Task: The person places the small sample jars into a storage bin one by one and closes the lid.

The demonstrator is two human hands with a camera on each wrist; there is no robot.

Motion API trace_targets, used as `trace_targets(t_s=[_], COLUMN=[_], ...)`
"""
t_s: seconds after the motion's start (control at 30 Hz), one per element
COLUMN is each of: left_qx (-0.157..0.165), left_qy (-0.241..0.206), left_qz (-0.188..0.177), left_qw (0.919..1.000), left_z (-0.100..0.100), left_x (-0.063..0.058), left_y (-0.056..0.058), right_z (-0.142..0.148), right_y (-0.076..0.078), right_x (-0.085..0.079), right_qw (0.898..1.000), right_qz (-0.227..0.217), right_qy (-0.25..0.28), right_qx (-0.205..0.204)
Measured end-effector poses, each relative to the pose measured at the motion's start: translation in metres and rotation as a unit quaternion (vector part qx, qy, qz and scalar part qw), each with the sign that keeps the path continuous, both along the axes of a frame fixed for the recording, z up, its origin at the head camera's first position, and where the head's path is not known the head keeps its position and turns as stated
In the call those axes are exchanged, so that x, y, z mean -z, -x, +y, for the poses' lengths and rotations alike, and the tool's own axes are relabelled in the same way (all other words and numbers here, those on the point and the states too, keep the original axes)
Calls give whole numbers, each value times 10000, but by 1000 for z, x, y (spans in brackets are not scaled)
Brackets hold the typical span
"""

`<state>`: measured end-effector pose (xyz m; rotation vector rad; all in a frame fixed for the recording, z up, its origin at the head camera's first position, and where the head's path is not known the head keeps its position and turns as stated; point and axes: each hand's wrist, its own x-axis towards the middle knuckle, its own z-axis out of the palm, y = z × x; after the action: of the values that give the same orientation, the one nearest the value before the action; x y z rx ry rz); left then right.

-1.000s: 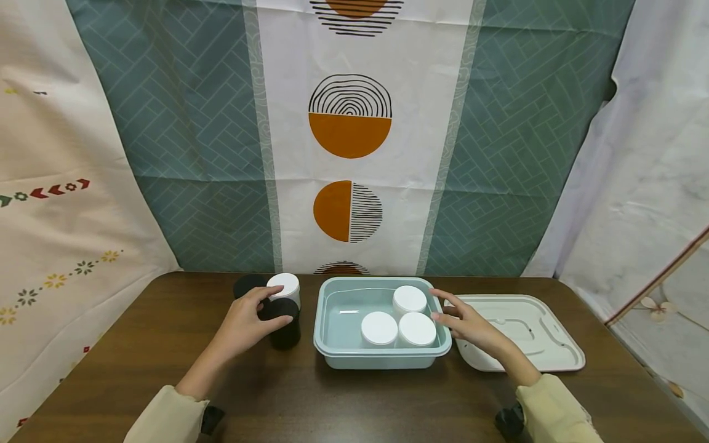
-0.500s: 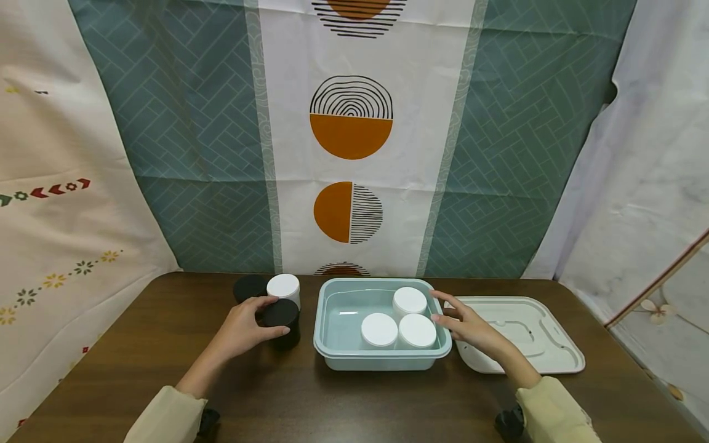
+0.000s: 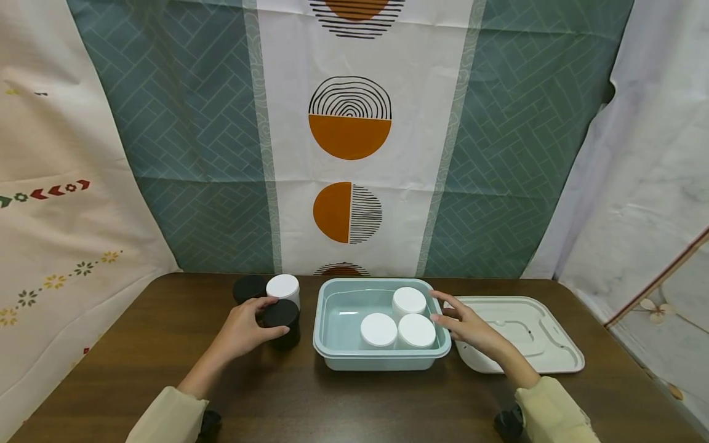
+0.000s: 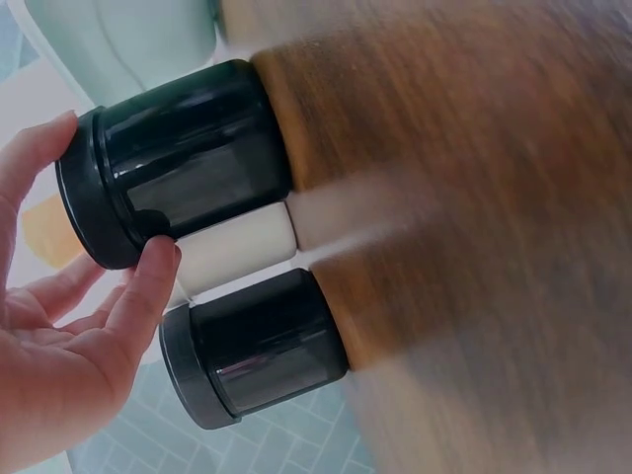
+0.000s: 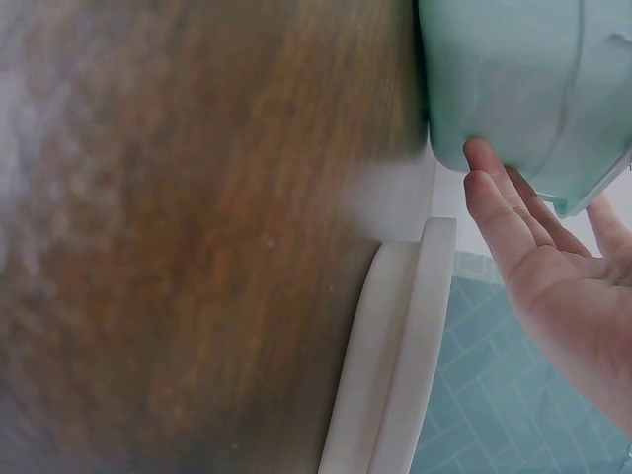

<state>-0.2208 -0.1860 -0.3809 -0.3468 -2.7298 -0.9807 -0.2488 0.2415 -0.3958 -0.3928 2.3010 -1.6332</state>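
Note:
My left hand point(image 3: 247, 329) pinches the lid of the nearest black jar point(image 3: 281, 321) between thumb and fingers. The jar stands upright on the table, and the left wrist view shows its dark glossy body point(image 4: 202, 133). Behind it are a white jar point(image 3: 284, 289) and a second black jar point(image 3: 248, 288). At the right end of a pale blue-green tub point(image 3: 354, 363), my right hand point(image 3: 468, 324) rests against the rim with extended fingers. Fingers of that hand point(image 5: 504, 222) lie along the tub's outer wall in the right wrist view. Several white-lidded jars point(image 3: 379, 330) stand inside the tub's right half.
A whitish rectangular tub lid point(image 3: 534, 320) lies on the brown wooden table point(image 3: 365, 406) to the right, partly under my right forearm. Patterned fabric point(image 3: 221, 154) hangs behind the table.
My left hand has come down slightly and its thumb and fingers have closed on the nearest black jar. The right hand, tub and other jars look the same.

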Motion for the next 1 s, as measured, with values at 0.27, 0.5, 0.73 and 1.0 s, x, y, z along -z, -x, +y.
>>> trace_targets(t_s=[0.27,0.5,0.73,1.0], left_qx=[-98,-240,-181,61], left_qy=[-65,-167,-388,-424], left_qz=[154,557,837,1092], left_qw=[9998,9980,9956,9931], left_z=[1,5,9,18], left_x=[-1,-15,-32,-50], left_y=[-1,-4,-7,-8], right_z=[0,0,0,0], right_y=[0,0,0,0], right_x=[0,-2,-1,-1], right_qw=[10000,10000,10000,10000], right_qz=[-17,0,24,43], right_qy=[6,5,-23,-61], right_qx=[11,-10,-2,-10])
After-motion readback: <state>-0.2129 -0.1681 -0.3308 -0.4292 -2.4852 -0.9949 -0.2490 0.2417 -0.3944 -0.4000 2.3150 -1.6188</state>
